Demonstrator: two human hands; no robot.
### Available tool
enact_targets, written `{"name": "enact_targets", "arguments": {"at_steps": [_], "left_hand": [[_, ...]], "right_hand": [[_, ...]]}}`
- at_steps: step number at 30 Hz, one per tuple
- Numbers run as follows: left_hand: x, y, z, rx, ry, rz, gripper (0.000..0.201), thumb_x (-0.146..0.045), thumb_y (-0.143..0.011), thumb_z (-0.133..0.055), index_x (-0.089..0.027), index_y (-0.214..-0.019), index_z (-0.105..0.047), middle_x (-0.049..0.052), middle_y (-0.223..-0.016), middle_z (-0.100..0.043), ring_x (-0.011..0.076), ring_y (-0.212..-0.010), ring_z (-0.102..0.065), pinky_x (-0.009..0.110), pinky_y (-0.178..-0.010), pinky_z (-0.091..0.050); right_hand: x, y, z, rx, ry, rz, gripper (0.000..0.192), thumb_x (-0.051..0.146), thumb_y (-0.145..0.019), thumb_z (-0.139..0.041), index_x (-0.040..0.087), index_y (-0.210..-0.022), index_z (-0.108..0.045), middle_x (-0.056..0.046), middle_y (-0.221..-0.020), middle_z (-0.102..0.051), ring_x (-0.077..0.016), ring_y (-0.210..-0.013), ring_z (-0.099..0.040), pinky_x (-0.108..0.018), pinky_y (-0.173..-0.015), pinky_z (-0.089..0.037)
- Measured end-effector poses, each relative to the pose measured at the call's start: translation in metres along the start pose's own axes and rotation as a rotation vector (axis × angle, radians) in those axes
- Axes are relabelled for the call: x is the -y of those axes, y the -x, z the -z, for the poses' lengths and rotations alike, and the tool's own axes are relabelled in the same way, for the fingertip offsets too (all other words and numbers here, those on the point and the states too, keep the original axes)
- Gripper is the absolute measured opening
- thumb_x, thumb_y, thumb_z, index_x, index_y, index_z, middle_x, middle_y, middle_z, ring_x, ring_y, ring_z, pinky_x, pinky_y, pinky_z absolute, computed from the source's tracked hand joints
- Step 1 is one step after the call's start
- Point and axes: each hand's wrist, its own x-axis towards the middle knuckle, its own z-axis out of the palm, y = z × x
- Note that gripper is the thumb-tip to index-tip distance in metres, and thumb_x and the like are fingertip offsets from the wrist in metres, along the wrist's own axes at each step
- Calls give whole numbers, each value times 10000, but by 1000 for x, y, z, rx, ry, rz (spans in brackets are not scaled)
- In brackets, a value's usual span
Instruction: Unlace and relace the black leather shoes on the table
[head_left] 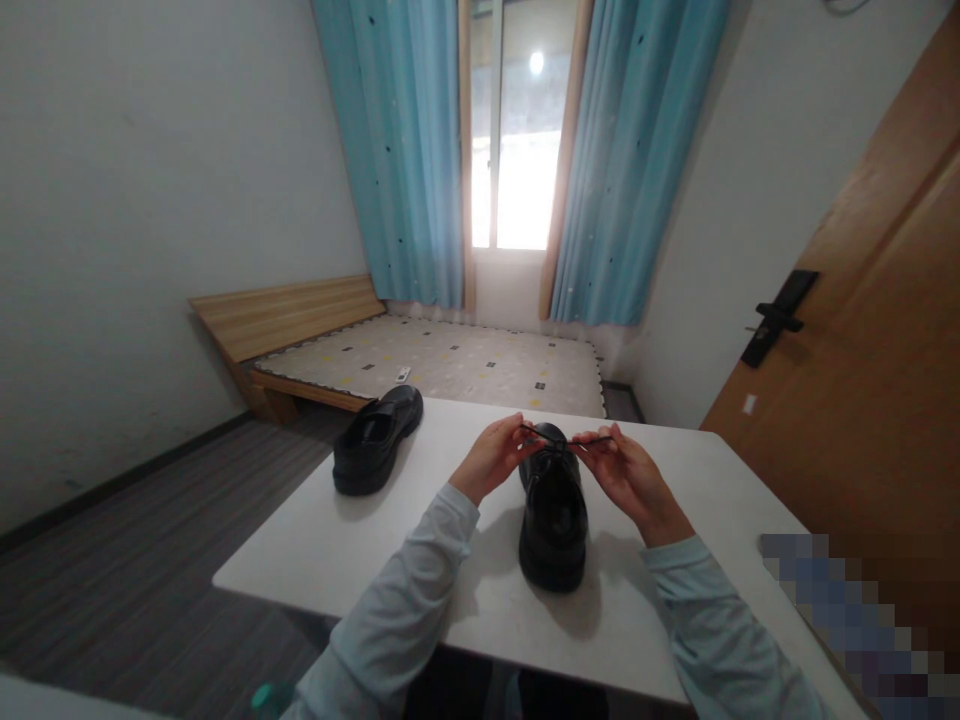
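- Black shoe [553,510] sits mid-table [712,480], heel end near, toe end far.
- Left hand [493,458] and right hand [628,474] each pinch a lace [592,439] end, pulled outward over the far end.
- Judgement: keep both ends level with equal tension so the crossing seats flat.
- Eyelets and knot state too small and dark to read.
- Second shoe [377,439] lies far left, apart.

Bare tabletop [315,545] is lying open left of the near shoe [553,515]; the second shoe [375,440] is blocking the far-left corner.
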Motion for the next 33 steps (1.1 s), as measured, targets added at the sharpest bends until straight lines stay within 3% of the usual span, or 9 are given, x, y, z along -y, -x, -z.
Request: {"name": "enact_targets", "arguments": {"at_steps": [4, 7, 10, 15, 19, 23, 33], "left_hand": [[-1, -2, 2, -42, 55, 9, 189, -254, -717, -693, -122, -687, -560, -2, -714, -591, 112, -744, -601, 300, -793, -519], [2, -7, 5, -94, 111, 8, 170, -248, -747, -663, -125, -704, -555, 4, -705, -595, 127, -744, -623, 304, -798, -522], [4, -11, 6, -157, 181, -24, 185, -242, -797, -611, -127, -680, -527, 10, -678, -576, 115, -700, -615, 291, -772, -525], [1, -12, 7, -135, 262, -65, 293, -225, -822, -581, -144, -601, -409, -30, -610, -475, 16, -471, -424, 151, -490, -403], [-5, -10, 10, -89, 83, -98, 316, -279, -815, -590, -144, -600, -402, -38, -573, -455, 9, -427, -323, 140, -403, -266], [-11, -10, 13, -98, -127, -107, 360, -354, -797, -604, -144, -586, -400, -47, -531, -438, 7, -410, -283, 153, -396, -224], [-18, -11, 29, -102, -193, -92, 384, -404, -707, -698, -140, -649, -424, -57, -553, -460, -10, -384, -289, 139, -380, -215]], "right_hand": [[1, -1, 0, -7, -16, -10, 308, 509, -770, -616, 231, -644, -571, -7, -695, -636, -196, -798, -624, -439, -921, -468], [2, -2, -1, 4, -116, -19, 325, 461, -784, -622, 235, -583, -503, 38, -575, -494, -140, -611, -532, -402, -883, -484], [1, -3, -2, 6, -216, -33, 359, 434, -802, -616, 229, -563, -444, 62, -521, -347, -104, -479, -376, -343, -751, -508], [4, -4, 4, 4, -120, -29, 422, 459, -848, -541, 220, -553, -356, 71, -510, -211, -91, -416, -200, -276, -469, -400], [11, -4, 12, -25, -67, -88, 444, 465, -853, -522, 219, -543, -322, 75, -504, -191, -82, -407, -139, -260, -399, -301], [15, -5, 22, -7, -10, -143, 420, 465, -842, -539, 223, -554, -354, 73, -497, -221, -82, -402, -150, -261, -390, -262], [18, -3, 38, -10, -7, -303, 415, 445, -813, -601, 203, -543, -398, 81, -473, -315, -51, -366, -164, -250, -406, -306]]}}
